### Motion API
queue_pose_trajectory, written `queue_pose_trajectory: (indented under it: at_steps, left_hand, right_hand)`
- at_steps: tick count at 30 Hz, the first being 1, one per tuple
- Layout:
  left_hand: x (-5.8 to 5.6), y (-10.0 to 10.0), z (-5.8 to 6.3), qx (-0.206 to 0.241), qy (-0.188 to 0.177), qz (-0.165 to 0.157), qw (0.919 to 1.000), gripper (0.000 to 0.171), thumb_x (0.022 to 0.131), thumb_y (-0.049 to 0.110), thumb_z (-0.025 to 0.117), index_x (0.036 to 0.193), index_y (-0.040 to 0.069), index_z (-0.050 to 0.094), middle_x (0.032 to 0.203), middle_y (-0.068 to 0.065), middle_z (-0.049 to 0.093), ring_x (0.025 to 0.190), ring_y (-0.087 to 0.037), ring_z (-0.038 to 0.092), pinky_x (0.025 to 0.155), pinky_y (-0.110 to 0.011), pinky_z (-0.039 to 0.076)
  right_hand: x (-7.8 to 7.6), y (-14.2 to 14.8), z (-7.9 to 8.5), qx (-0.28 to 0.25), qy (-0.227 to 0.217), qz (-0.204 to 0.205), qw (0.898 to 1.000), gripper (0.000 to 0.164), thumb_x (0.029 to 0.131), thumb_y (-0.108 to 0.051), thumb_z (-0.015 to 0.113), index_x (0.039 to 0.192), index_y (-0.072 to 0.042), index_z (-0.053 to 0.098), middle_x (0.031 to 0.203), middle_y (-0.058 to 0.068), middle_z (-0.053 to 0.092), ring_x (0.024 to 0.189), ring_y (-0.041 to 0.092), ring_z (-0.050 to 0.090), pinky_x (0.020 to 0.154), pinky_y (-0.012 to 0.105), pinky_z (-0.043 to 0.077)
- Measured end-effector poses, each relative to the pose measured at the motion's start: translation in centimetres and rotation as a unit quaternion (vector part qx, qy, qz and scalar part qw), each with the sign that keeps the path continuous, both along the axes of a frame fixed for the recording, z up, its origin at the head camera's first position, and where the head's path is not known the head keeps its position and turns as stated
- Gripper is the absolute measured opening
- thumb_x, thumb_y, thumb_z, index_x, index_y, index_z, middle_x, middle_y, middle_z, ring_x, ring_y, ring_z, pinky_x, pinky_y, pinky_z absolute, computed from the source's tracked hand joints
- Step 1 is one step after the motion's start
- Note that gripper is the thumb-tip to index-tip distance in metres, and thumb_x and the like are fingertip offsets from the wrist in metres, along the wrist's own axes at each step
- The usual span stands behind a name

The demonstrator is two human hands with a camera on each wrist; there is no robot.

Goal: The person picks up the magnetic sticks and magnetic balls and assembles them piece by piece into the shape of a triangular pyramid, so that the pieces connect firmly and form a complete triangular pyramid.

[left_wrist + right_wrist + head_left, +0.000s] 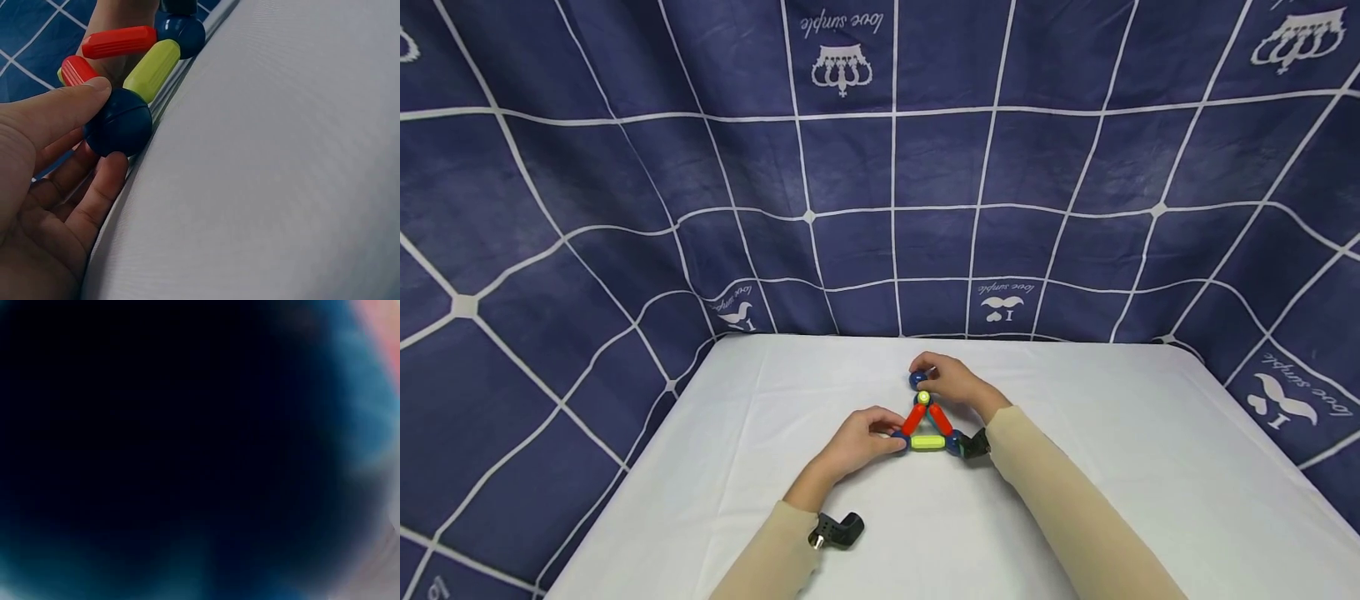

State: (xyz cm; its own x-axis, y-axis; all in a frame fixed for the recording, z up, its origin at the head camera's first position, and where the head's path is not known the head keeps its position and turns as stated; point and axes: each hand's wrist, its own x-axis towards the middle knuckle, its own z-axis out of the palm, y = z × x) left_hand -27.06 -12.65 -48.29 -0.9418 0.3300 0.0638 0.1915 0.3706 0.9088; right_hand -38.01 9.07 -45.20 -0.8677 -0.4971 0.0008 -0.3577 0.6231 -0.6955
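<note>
A small build of rods and blue balls stands on the table. A yellow-green rod (928, 442) joins the left blue ball (900, 442) to the right blue ball (953, 442), and two red rods (941, 420) slant from these balls toward each other. Between thumb and fingers, my left hand (859, 440) pinches the left ball, clearly seen in the left wrist view as a dark blue ball (119, 123). At the far end, my right hand (951, 379) holds another blue ball (917, 380) by its fingertips. A dark blur fills most of the right wrist view.
A white cloth covers the table (820, 375). Behind and beside it hangs a navy curtain (940, 167) with white grid lines. Black wrist cameras sit at both cuffs; the right camera (976, 444) is close against the right ball.
</note>
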Motion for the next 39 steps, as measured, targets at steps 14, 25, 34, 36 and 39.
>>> queue_pose_trajectory:
  at_steps: [14,25,34,36,39]
  left_hand:
    - [0.1,0.3,0.1,0.006,0.007,-0.009,0.9999,0.027,0.084,0.016,0.080,0.110,0.011,0.072,0.106,-0.005,0.071,0.097,-0.015,0.064,0.086,-0.025,0.052]
    - [-0.2,0.6,-0.1,0.010,0.006,-0.004,0.9999,0.027,0.085,0.016,0.079,0.110,0.010,0.070,0.106,-0.006,0.072,0.097,-0.016,0.064,0.086,-0.025,0.051]
    - [0.1,0.4,-0.3,0.003,0.006,0.000,1.0000,0.034,0.087,0.016,0.078,0.119,0.013,0.067,0.108,-0.004,0.069,0.099,-0.015,0.064,0.088,-0.028,0.052]
    - [0.2,0.4,-0.2,0.003,0.007,-0.001,1.0000,0.034,0.087,0.016,0.077,0.119,0.013,0.067,0.109,-0.005,0.069,0.100,-0.016,0.063,0.089,-0.029,0.052]
    - [0.3,0.5,-0.3,0.002,0.014,-0.002,0.9999,0.033,0.088,0.015,0.076,0.119,0.013,0.068,0.110,-0.006,0.069,0.102,-0.018,0.063,0.091,-0.033,0.052]
  right_hand:
    - [1.9,1.6,0.2,-0.074,0.012,-0.073,0.995,0.031,0.094,-0.022,0.069,0.124,-0.015,0.066,0.122,0.009,0.068,0.103,0.024,0.063,0.082,0.035,0.055]
    - [5.5,1.9,3.3,-0.156,0.038,-0.103,0.982,0.032,0.094,-0.027,0.070,0.125,-0.021,0.065,0.118,0.005,0.069,0.103,0.023,0.062,0.089,0.036,0.052]
    - [8.0,2.0,2.8,-0.181,0.047,-0.085,0.979,0.032,0.093,-0.024,0.072,0.124,-0.021,0.066,0.119,0.003,0.069,0.099,0.019,0.061,0.089,0.033,0.051]
    - [8.4,2.0,2.5,-0.188,0.047,-0.087,0.977,0.031,0.093,-0.023,0.072,0.123,-0.020,0.066,0.119,0.004,0.069,0.098,0.018,0.061,0.088,0.032,0.051]
    - [8.9,2.0,2.1,-0.194,0.049,-0.093,0.975,0.030,0.092,-0.022,0.073,0.122,-0.022,0.068,0.119,0.003,0.070,0.097,0.017,0.061,0.086,0.029,0.050]
